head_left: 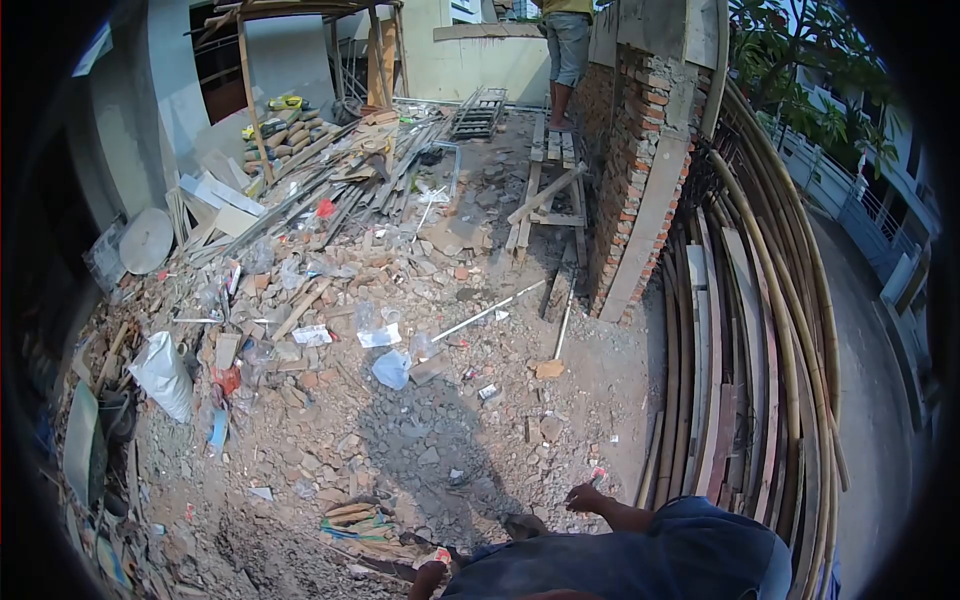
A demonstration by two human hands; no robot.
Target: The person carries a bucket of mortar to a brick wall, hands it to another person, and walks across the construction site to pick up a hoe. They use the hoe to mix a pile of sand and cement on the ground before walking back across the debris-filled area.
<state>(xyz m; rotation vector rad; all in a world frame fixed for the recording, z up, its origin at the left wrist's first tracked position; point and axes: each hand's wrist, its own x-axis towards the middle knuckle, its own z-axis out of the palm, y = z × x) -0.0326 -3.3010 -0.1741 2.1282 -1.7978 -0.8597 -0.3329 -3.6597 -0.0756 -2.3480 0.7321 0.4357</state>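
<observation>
My left hand (428, 577) is low in the view, in front of my dark shirt. Its fingers are closed on a small red-and-white packet (442, 556). Out to the right, my right hand (588, 498) is held over the rubble, with its fingers bent. A small reddish-and-pale thing (598, 474) shows right at its upper edge, too small to make out. Left of my left hand lies a bundle of tan and green strips (358, 524) on the broken ground.
Bamboo poles and planks (735, 360) line the right side beside a brick wall (640, 170). A person (567, 50) stands on a wooden trestle (550, 190). Timber (350, 185) is heaped at the back. A white sack (163, 375) stands left on the rubble.
</observation>
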